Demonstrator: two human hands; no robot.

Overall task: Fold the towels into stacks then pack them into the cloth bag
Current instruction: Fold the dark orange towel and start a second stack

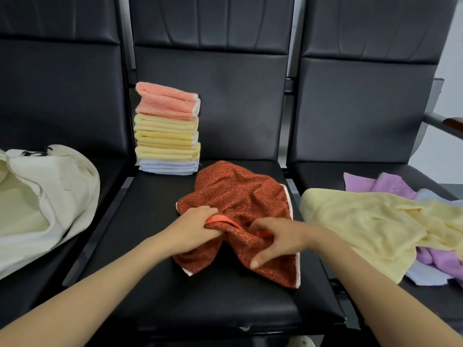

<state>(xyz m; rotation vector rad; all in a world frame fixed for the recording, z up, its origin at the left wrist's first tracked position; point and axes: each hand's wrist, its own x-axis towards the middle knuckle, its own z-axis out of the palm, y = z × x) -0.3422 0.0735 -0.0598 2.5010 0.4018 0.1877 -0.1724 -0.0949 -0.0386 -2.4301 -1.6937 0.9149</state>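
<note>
A crumpled rust-orange towel [240,196] with white edging lies on the middle black seat [200,291]. My left hand [193,229] grips a bunched edge of it, fingers curled round the cloth. My right hand [278,239] pinches the towel's near fold, thumb pointing down. At the back of the same seat stands a stack of folded towels [167,131]: a pink one on top, yellow ones below, a pale blue one at the bottom. The cream cloth bag [42,201] lies open on the left seat.
On the right seat lies a loose heap of unfolded towels: a pale yellow one [370,221] on top, purple [383,184] and light blue [426,276] ones under it. Black seat backs rise behind. An armrest [448,123] juts out at far right.
</note>
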